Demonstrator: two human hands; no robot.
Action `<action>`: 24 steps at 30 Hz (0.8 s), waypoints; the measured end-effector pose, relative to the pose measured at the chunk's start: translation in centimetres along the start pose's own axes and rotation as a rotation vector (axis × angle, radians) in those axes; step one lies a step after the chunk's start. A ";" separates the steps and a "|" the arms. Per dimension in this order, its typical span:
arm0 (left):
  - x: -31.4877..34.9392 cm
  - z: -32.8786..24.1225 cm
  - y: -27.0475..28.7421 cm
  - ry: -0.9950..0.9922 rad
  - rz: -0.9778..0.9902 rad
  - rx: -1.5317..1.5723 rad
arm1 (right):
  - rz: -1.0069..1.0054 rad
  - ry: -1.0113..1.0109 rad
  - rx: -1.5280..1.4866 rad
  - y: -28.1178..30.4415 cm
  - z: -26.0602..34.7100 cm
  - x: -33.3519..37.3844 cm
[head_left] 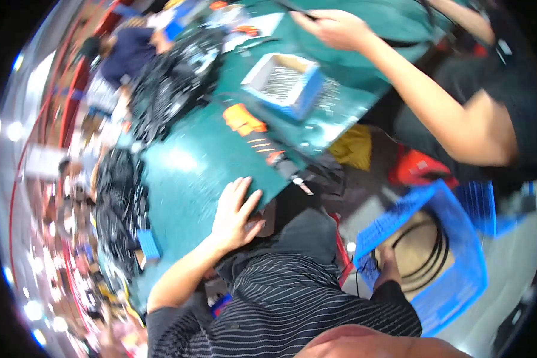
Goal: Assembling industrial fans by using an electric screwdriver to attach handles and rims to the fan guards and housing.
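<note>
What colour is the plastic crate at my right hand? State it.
The plastic crate is blue; it shows best in the head view.

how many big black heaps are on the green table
2: the upper heap, left of the open box, and the lower heap, left of the left hand. Others may be hidden.

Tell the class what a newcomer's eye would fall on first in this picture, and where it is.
Probably the orange-and-black power tool, lying on the green table beyond the person's left hand, with an open box of small metal pieces nearby. Next comes the bright blue crate at lower right, with coiled black cable and the person's right hand inside.
</note>
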State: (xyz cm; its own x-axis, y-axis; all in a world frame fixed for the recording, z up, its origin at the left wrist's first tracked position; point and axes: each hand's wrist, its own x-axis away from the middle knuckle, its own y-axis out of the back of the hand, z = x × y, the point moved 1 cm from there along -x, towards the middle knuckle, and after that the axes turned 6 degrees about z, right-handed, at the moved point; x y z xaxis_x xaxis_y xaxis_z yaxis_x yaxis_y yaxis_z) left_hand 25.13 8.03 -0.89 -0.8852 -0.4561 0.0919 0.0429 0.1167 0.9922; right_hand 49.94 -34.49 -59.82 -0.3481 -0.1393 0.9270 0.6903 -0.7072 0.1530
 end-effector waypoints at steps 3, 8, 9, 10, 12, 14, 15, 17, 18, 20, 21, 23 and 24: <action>0.2 -0.2 0.7 -0.015 -0.024 0.021 | -0.046 0.077 0.048 1.9 0.8 0.9; 0.5 0.0 1.3 -0.019 -0.037 0.024 | -0.584 0.315 0.681 4.5 3.2 9.8; 0.7 0.1 1.4 -0.033 -0.077 0.035 | -0.555 0.093 0.417 5.0 3.8 10.9; 0.8 0.2 1.4 -0.019 -0.054 0.037 | -0.622 0.089 0.480 5.9 3.7 12.4; 1.2 0.4 1.4 -0.049 -0.091 0.055 | -0.835 0.179 0.621 8.3 3.7 15.1; 1.8 0.7 1.5 -0.074 -0.122 0.080 | -0.847 0.327 0.704 11.8 4.1 17.4; 2.1 0.7 1.5 -0.079 -0.140 0.096 | -0.851 0.460 0.827 13.4 4.7 18.8; 2.6 1.1 1.5 -0.126 -0.228 0.159 | -0.850 0.441 0.877 16.6 7.0 22.7; 2.9 1.2 1.4 -0.126 -0.228 0.194 | -0.849 0.431 0.907 17.6 8.9 25.3; 3.6 1.3 1.4 -0.132 -0.260 0.246 | -0.831 0.472 0.983 17.7 13.9 31.2; 4.4 1.4 1.5 -0.132 -0.323 0.259 | -0.807 0.509 1.019 16.8 16.5 34.6; 5.6 1.5 1.8 -0.127 -0.356 0.308 | -0.754 0.526 1.094 13.4 21.1 41.9; 6.3 1.8 1.9 -0.112 -0.298 0.340 | -0.688 0.680 1.064 11.5 24.1 45.2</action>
State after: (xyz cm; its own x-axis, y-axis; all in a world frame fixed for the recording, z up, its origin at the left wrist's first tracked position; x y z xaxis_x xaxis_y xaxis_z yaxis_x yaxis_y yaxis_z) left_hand 18.80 7.01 1.40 -0.8812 -0.4181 -0.2206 -0.3584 0.2865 0.8885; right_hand 57.43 -32.22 -7.88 -0.8214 -0.5019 0.2709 0.2946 0.0332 0.9550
